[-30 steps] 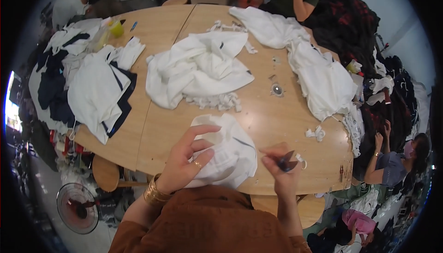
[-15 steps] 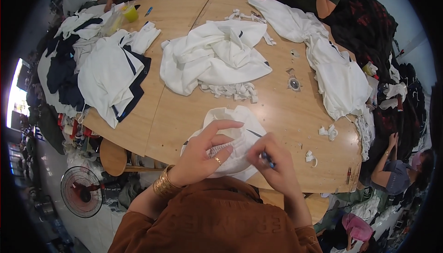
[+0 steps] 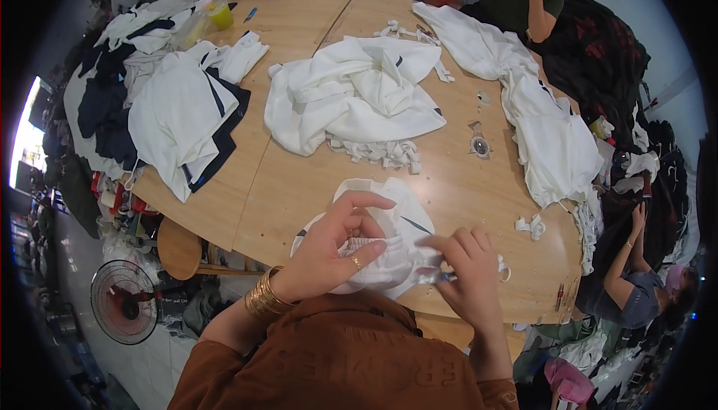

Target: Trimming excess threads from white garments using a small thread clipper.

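Note:
A white garment (image 3: 400, 204) with a dark stripe lies bunched at the table edge against my body. My left hand (image 3: 340, 242), wearing a gold ring and bracelets, pinches its gathered, ribbed-looking band between thumb and curled fingers. On the garment's right side, my right hand (image 3: 464, 264) is closed round a small blue tool (image 3: 446, 271) near the cloth. Fingers cover most of that tool, so its exact kind does not show. Beyond the garment sit a heap of white cloth (image 3: 351, 96) and several short white strips (image 3: 378, 154).
White and navy garments (image 3: 176, 118) pile up on the left, near a yellow drink cup (image 3: 220, 15). More white garments (image 3: 550, 133) line the right edge. A wooden stool (image 3: 178, 248) and a fan (image 3: 126, 301) stand at lower left. Other people work around the table.
My right hand has shifted slightly right and its fingers have loosened, showing more of the blue tool. My left hand keeps its hold on the band. The view has tilted a little.

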Motion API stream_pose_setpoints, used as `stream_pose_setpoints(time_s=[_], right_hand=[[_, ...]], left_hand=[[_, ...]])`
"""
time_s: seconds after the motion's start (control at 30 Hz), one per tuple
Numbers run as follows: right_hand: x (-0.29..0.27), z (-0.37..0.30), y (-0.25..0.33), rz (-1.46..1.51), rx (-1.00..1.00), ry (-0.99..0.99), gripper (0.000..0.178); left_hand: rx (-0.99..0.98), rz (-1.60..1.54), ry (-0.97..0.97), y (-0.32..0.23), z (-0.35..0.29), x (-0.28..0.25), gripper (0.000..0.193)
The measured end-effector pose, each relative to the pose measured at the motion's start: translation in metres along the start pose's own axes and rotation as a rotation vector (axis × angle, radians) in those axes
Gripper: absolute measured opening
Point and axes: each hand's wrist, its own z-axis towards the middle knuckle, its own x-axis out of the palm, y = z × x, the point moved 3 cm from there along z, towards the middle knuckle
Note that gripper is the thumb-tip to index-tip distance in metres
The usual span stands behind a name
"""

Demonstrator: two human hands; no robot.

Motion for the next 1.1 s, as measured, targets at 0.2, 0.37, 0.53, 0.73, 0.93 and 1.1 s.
stream_pose_setpoints(time_s=[0.2,0.37,0.53,0.73,0.93,1.1], right_hand=[[0.009,0.002,-0.004,0.186,-0.015,0.06,0.03],[0.014,0.002,-0.007,0.534,0.092,0.05,0.037],[0.012,-0.002,-0.012,0.345,-0.007,0.009,0.039],[0.014,0.001,-0.005,0.221,-0.076,-0.01,0.027],[0.01,0.007,0.001,0.077,-0.072,-0.034,0.023],[0.01,0.008,0.003,0.09,-0.109,-0.064,0.024]], left_hand=[[0.014,-0.005,-0.01,-0.002,-0.002,-0.002,0.042],[0.005,-0.06,-0.014,-0.002,-0.002,-0.002,0.042],[-0.051,-0.093,-0.011,-0.002,-0.003,-0.006,0.041],[-0.08,-0.146,0.001,-0.005,-0.002,-0.003,0.041],[-0.076,-0.134,-0.002,-0.006,-0.002,-0.002,0.041],[-0.071,-0.132,-0.01,-0.003,-0.003,-0.002,0.041]])
